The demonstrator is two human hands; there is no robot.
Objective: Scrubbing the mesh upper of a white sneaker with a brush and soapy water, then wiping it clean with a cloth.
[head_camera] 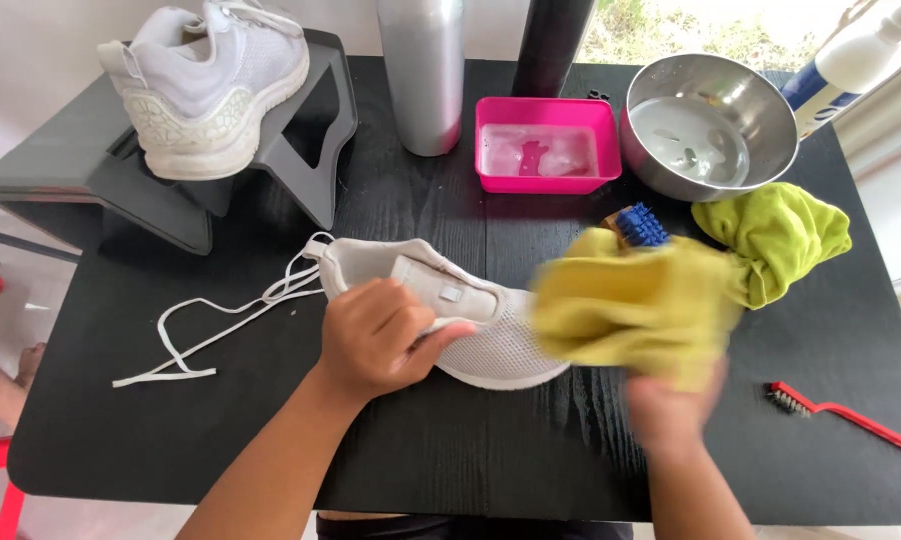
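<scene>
Black wood-grain table [450,440]; on it: grey angled stand [300,150] at rear left; silver cylinder [422,75] and dark cylinder [550,45] at rear centre; pink tray [545,150] beside steel bowl [710,125]; green cloth [775,240]; blue-bristled brush [638,225] (partly hidden); red wire brush [840,412] near right edge; white lace [210,330] loose at left; white shoe [490,335] at centre.

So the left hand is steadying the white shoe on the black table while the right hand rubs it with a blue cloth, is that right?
Not quite: the cloth is yellow, not blue, as the head view shows. The left hand does steady the white shoe on the black table, while the right hand holds the cloth against its toe.
</scene>
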